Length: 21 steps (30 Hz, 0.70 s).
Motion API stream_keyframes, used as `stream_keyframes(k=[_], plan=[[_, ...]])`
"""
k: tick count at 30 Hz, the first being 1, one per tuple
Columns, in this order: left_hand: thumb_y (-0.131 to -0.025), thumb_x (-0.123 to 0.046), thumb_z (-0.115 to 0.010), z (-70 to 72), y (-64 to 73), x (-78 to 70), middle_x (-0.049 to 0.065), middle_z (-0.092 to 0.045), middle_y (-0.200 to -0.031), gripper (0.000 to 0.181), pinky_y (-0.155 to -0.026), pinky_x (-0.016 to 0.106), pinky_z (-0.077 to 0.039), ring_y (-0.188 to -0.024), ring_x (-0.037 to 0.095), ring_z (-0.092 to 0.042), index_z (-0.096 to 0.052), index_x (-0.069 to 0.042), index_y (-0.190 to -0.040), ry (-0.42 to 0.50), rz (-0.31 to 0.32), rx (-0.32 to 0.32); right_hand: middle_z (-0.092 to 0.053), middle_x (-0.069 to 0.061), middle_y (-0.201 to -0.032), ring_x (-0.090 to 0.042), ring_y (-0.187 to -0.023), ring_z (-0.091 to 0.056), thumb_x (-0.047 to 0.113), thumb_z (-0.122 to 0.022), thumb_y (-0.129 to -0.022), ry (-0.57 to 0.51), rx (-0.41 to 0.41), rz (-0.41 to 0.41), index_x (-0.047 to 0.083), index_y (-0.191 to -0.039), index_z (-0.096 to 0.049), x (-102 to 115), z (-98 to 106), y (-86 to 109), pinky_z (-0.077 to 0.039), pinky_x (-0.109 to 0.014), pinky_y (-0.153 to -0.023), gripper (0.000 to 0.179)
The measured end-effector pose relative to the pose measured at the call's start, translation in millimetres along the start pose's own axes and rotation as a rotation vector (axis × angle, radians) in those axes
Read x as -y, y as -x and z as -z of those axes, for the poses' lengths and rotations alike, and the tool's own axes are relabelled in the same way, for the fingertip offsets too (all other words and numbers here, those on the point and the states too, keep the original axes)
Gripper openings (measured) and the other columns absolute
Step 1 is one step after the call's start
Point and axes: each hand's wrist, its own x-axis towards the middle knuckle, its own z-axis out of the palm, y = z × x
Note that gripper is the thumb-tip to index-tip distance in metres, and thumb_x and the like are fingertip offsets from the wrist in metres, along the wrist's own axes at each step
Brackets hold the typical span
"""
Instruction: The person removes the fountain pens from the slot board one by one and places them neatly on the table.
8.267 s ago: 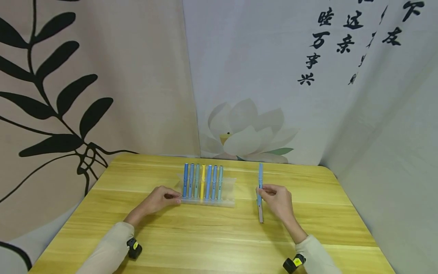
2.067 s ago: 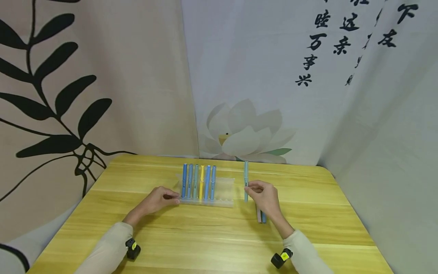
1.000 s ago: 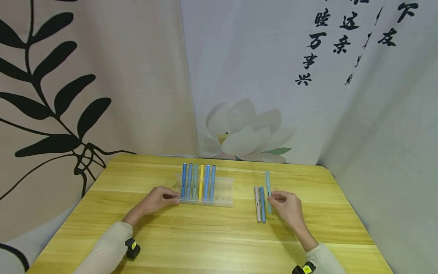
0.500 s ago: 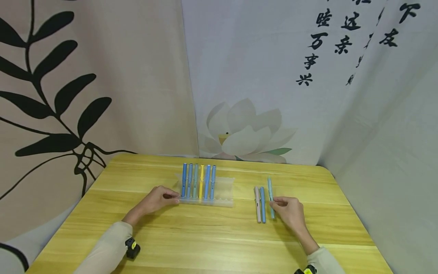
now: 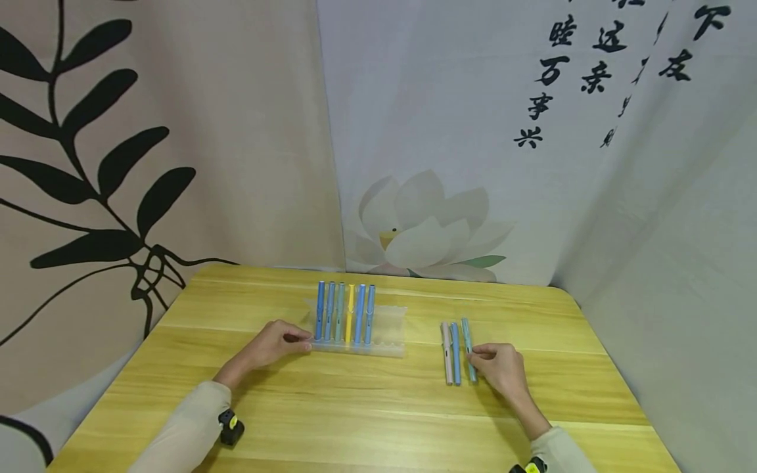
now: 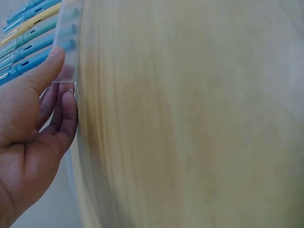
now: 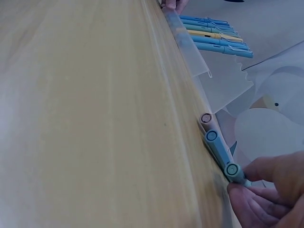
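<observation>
At the left end of a clear plastic pen rack (image 5: 390,332), my left hand (image 5: 279,341) grips the corner, thumb on top and fingers beneath in the left wrist view. Several blue and green pens and one yellow pen (image 5: 351,315) lean side by side in the rack. To the right, my right hand (image 5: 501,369) pinches a light green pen (image 5: 466,333) between thumb and fingers, low at the tabletop. Just left of it lie a blue pen (image 5: 455,355) and a pinkish-grey pen (image 5: 446,355), roughly parallel. The right wrist view shows the three pen ends (image 7: 232,169) in a row.
The wooden table (image 5: 367,420) carries the rack and the loose pens. Behind it hangs a cloth backdrop (image 5: 437,131) with a lotus and black characters. The rack's right end has bare slots.
The right hand first laid a blue pen beside the pinkish-grey one, then took the light green pen from the rack's right side, carried it right and lowered it. The left hand stayed on the rack.
</observation>
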Motion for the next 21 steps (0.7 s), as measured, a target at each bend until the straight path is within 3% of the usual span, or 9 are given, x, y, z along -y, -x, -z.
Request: stream_keyframes(k=[21], plan=[[-0.097, -0.024, -0.073, -0.5, -0.6, 0.1, 0.012, -0.076, -0.113, 0.030, -0.079, 0.027, -0.057, -0.096, 0.014, -0.070, -0.077, -0.001, -0.116, -0.011, 0.009, -0.010, -0.077, -0.013, -0.087, -0.020, -0.066, -0.074, 0.009, -0.078, -0.089, -0.013, 0.029, 0.004, -0.007, -0.106, -0.076, -1.2, 0.0, -0.4, -0.059, -0.029, -0.058, 0.023]])
